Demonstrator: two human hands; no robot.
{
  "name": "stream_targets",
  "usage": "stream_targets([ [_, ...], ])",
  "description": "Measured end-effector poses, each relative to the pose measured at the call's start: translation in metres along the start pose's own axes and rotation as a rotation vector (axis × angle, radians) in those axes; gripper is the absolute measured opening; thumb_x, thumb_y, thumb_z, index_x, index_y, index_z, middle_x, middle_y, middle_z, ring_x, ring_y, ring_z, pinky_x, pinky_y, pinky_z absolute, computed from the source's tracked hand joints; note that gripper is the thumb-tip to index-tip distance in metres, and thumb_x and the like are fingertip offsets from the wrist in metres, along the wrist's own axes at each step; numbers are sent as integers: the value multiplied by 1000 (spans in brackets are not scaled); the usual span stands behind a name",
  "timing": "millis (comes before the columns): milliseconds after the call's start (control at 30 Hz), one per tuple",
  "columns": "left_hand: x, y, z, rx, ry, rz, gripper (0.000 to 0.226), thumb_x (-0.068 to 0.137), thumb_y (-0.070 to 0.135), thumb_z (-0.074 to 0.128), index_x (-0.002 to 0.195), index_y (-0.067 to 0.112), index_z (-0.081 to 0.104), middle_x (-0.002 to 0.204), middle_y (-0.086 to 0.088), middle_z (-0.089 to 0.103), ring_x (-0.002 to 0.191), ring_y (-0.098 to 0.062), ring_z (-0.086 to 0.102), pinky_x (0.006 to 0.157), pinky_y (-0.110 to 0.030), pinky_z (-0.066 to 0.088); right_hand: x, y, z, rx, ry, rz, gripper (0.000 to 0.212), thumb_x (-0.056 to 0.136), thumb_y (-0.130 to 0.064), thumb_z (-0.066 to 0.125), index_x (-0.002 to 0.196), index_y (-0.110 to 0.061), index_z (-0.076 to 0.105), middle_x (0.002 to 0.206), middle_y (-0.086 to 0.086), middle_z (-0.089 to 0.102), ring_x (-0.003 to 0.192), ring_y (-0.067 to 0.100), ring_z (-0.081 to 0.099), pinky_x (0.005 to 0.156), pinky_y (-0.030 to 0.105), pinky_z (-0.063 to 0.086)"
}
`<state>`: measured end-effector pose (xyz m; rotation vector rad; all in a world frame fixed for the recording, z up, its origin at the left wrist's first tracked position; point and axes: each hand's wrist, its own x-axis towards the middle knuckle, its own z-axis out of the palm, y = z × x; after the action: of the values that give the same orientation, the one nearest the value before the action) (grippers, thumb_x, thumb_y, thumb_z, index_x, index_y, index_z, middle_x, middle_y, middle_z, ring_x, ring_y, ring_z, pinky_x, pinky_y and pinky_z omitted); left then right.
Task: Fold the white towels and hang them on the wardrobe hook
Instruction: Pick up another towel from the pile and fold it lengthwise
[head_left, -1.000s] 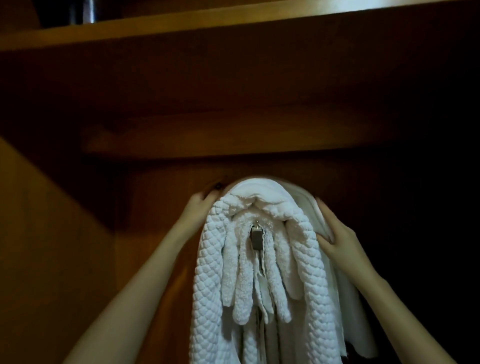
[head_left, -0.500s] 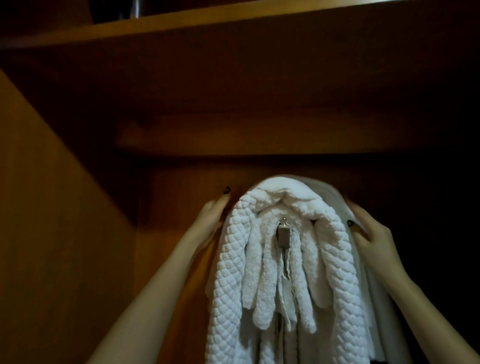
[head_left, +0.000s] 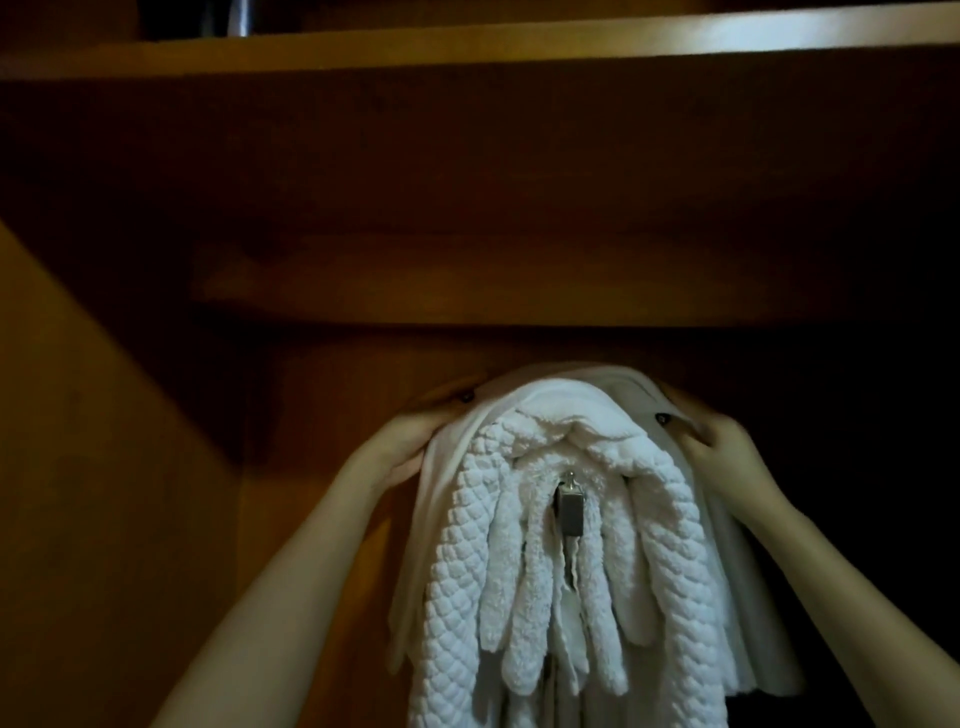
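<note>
The white towels hang as one bundle over the hook on the back panel of the wardrobe, low in the centre of the view, with their lower ends running out of frame. The metal end of the hook shows in the middle of the bundle, between the hanging folds. Layers noted: narrow fluffy folds fall either side of the hook; a quilted towel arches over them; a smooth towel lies outermost across the top and drops down both flanks. The left hand is at the upper left of the smooth towel, its fingers reaching along the top edge, one dark nail visible. The cloth covers part of the palm, so whether this hand grips or merely rests on the towel cannot be told. The right hand is at the upper right, its fingers curled and its thumb on the cloth, pinching the smooth towel's edge. Both forearms rise from the bottom corners, bare. A wooden batten crosses the back panel above the bundle. A shelf spans the top of the view. A side panel stands at left. The right side of the interior is too dark to assess.
</note>
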<state>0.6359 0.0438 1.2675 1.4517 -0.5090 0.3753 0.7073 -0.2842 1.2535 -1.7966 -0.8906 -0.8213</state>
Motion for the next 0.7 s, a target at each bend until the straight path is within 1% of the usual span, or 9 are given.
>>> stream_targets([
  [67,3,0,-1,-61,43,56,34,73,18,71,107,18,71,111,-11,70,102,-22,67,84,-32,57,3,-3,-4,-55,-1,-5,46,96,-6,54,133,-33,46,120,-12,57,108,-5,55,76,-8,33],
  [133,2,-1,-4,-114,91,63,25,74,16,64,98,14,73,105,-13,71,93,-21,69,83,-33,57,4,-6,-9,-108,-5,-14,49,98,-10,52,131,-46,42,118,-4,63,79,-10,62,66,0,43],
  [167,0,-2,-7,-117,93,52,23,75,17,64,94,12,75,101,-14,71,89,-21,70,81,-33,58,6,-9,-10,-132,-15,-13,50,99,-13,51,131,-51,42,116,0,67,74,1,67,68,13,52],
  [233,-3,-7,-16,-125,103,26,21,80,16,60,91,9,76,98,-14,72,86,-21,71,74,-31,58,9,-12,-10,-212,-47,-28,52,99,-18,51,128,-59,39,121,1,67,92,34,67,81,43,54],
  [300,-5,-15,-28,-123,158,-33,23,89,13,52,98,5,72,105,-18,69,90,-22,71,73,-31,58,12,-15,-7,-305,-106,-73,51,98,-20,53,129,-57,37,123,1,66,97,42,64,83,50,54],
  [433,-5,-30,-28,-56,167,-49,21,77,11,65,95,9,74,101,-11,73,92,-19,70,79,-28,57,9,-11,2,-355,-183,16,43,96,-20,57,138,-23,51,119,9,67,103,33,64,86,38,50],
  [567,-8,-40,-15,187,331,-21,16,89,8,62,83,15,75,76,7,75,69,0,70,55,-10,51,-14,-13,9,-212,-170,10,29,91,2,58,117,-8,66,106,1,67,101,21,65,83,29,49],
  [633,-12,-44,-16,142,311,5,13,85,15,68,87,22,78,91,0,75,83,-10,72,63,-16,54,-21,-11,6,-241,-147,-39,37,89,5,60,123,-9,64,113,-1,66,102,12,62,84,19,49],
  [700,-15,-42,-19,28,267,37,23,76,15,73,99,18,75,107,-10,72,98,-22,69,80,-30,57,-21,-5,-1,-311,-78,-66,42,87,7,63,126,-7,62,118,3,65,106,16,62,89,23,50],
])
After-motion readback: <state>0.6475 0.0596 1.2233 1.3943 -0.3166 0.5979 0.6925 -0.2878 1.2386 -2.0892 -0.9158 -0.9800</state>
